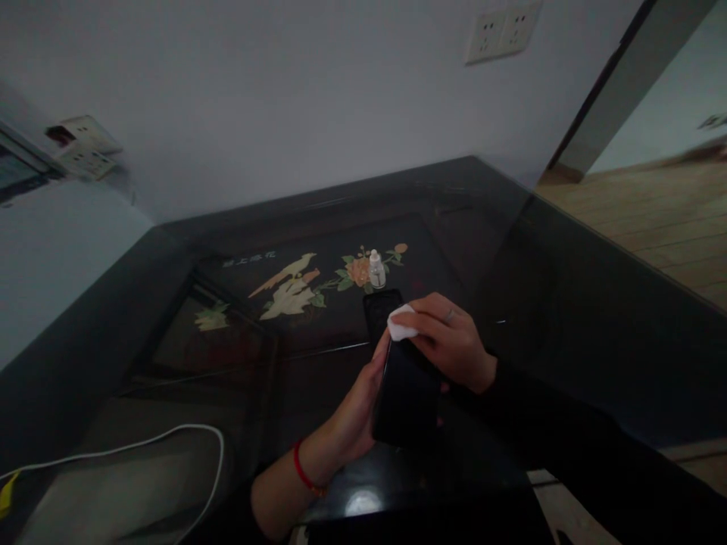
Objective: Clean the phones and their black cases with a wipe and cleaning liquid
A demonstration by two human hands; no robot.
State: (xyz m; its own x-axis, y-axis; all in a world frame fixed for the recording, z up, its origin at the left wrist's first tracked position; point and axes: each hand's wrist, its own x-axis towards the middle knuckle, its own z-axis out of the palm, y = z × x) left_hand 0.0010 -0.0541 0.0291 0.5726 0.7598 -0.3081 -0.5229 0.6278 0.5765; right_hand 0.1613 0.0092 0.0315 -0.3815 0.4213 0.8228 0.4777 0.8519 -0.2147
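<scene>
My left hand [355, 412] grips a black phone [406, 393] by its left edge, screen up, above the dark table. My right hand [451, 341] pinches a small white pad [400, 324] and presses it on the upper part of the phone's screen. A ring shows on one right finger. A red cord circles my left wrist. A small clear dropper bottle [376, 270] with a white cap stands upright on the table just beyond the phone. A second dark flat object [379, 309] lies on the table under the phone's top end.
The dark glossy table [539, 303] has an inlaid bird and flower picture [295, 288]. A white cable [210, 454] loops over a grey surface at the lower left. White walls with sockets [503, 30] close the corner. Wooden floor [670, 219] shows at the right.
</scene>
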